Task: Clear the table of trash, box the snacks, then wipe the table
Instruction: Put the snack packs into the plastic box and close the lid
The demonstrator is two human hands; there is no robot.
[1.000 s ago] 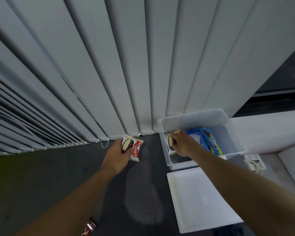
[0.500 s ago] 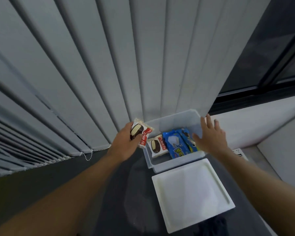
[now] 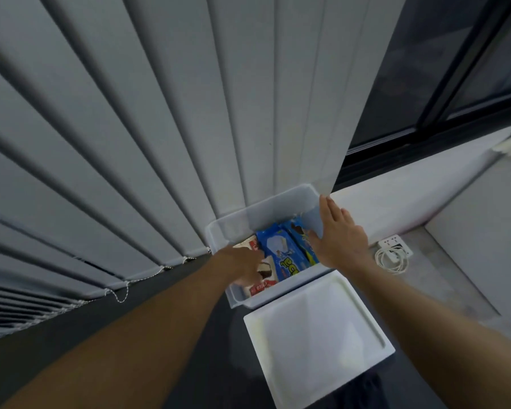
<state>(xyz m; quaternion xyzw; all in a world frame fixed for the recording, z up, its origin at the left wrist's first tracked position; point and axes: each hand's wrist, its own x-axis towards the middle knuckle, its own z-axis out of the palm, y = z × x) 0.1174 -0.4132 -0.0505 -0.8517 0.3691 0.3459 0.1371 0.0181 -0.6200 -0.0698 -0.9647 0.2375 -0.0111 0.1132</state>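
At far left the vertical blinds hang down to the back edge of the dark table. My left hand is down inside the left end of the clear box, fingers on a red-and-white snack packet. Blur hides whether they pinch it or have let go, so I cannot tell. Just right of it, two blue packets lie side by side, their long axes running from the near wall to the far wall. My right hand is flat with straight fingers at the box's right wall and grips nothing. The white lid lies on the table just beside the box's near wall, toward me from both hands. I judge the right hand is nearer to it. Far right sits a power strip with coiled cable.
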